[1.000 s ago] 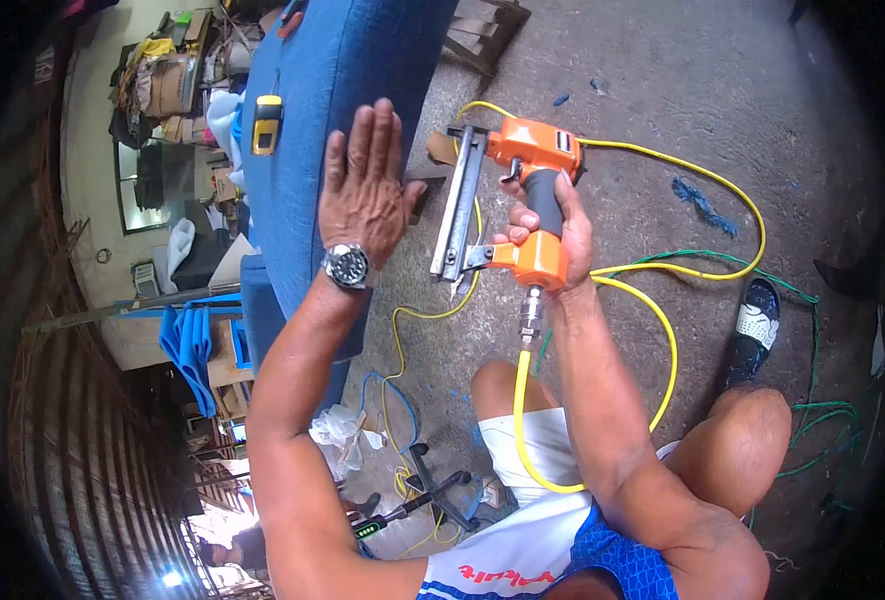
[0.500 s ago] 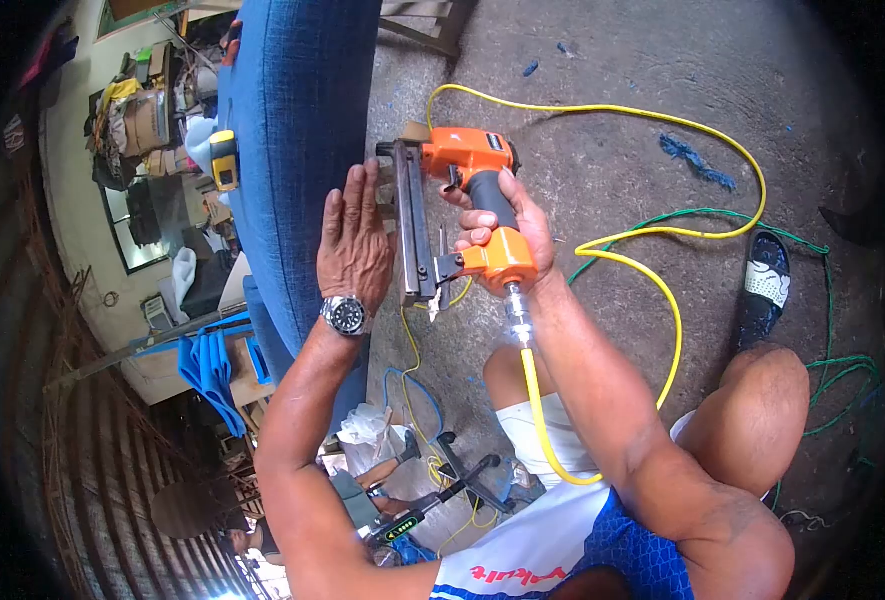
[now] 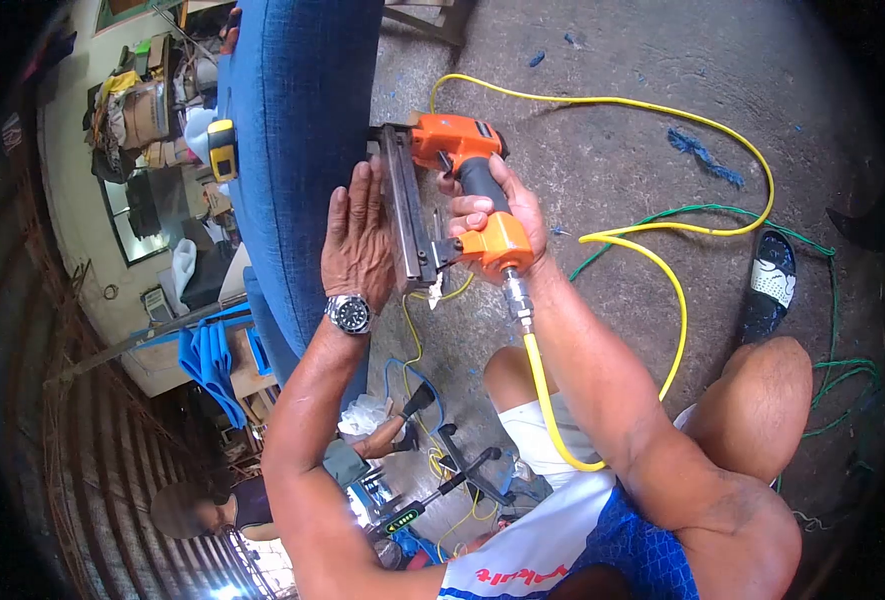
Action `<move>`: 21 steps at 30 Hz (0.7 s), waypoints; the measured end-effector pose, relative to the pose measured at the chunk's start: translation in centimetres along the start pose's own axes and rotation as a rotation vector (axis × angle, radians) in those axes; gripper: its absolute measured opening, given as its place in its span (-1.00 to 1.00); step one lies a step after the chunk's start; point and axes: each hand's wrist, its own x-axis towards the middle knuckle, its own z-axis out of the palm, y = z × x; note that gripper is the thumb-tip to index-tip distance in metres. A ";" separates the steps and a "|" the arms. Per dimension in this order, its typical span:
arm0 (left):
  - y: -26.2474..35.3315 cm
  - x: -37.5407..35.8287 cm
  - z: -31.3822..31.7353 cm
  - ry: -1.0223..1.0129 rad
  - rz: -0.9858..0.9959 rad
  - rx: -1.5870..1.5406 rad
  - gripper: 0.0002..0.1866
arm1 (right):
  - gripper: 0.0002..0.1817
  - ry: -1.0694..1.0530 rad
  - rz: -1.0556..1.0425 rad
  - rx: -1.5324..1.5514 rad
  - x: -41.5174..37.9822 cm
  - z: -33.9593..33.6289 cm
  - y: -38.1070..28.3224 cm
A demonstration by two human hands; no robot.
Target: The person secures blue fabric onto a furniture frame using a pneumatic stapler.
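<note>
An orange pneumatic fastening gun (image 3: 457,140) with a black grip and a long, dark metal magazine is held in the right hand (image 3: 512,205), whose fingers are wrapped round the grip; whether the trigger is pressed cannot be told. The tool's nose is set at the edge of a large blue upholstered piece (image 3: 307,120) of woven fabric, though firm contact cannot be confirmed. The left hand (image 3: 360,240), empty and flat with its fingers straight and close together, is laid alongside the same face, just beside the magazine. Air is apparently supplied through a yellow hose (image 3: 541,390), joined to the gun by a silvery metal fitting (image 3: 517,298). The step in hand is judged to be the placing of the nose against the upholstery; for the next move, a square, steady nose and fingertips well clear of it are called for. On the white-and-blue shirt (image 3: 562,530), red lettering (image 3: 517,576) is seen that seems to read "yakult", its first letters being unclear. The dark label (image 3: 484,128) on the gun and the dial of the silver wristwatch (image 3: 349,313) are too small to be read.
</note>
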 end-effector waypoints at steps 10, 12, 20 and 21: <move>-0.1 0.1 0.7 0.010 0.008 -0.001 -0.32 | -0.44 -0.015 0.009 0.008 1.7 1.1 -1.5; -0.8 -0.2 -0.1 0.006 0.038 -0.206 -0.34 | -0.42 0.004 -0.014 -0.039 1.6 1.1 -1.5; -5.5 -4.7 -1.3 0.173 -0.260 -0.198 -0.09 | -0.30 0.077 -0.166 -0.221 -1.7 0.7 -1.9; -5.3 -4.9 -0.8 0.187 -0.256 -0.161 -0.07 | -0.29 0.095 -0.188 -0.245 -2.0 0.6 -1.9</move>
